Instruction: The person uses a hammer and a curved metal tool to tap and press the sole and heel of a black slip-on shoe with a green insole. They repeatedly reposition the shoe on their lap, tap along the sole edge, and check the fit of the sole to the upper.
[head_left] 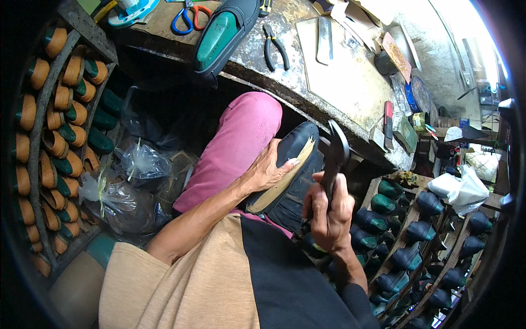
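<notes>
A black shoe (300, 137) lies sole up across my lap, with a long tan strip of its underside showing. My left hand (267, 171) is closed round the shoe's side, thumb pressed on the tan part. Raised just right of the shoe is a dark-headed hammer (337, 151), with my right hand (331, 214) wrapped round its handle. The hammer head is apart from the sole. On the bench edge ahead rests another black shoe (227, 35) with a green last inside.
The worn bench (257, 63) holds pliers (274, 48), scissors (190, 17), a flat metal blade (324, 41) and a red-handled tool (388, 125). Racks of orange shoes (56, 142) stand left, racks of black shoes (421, 230) right. Clear plastic bags (129, 203) lie beside my left leg.
</notes>
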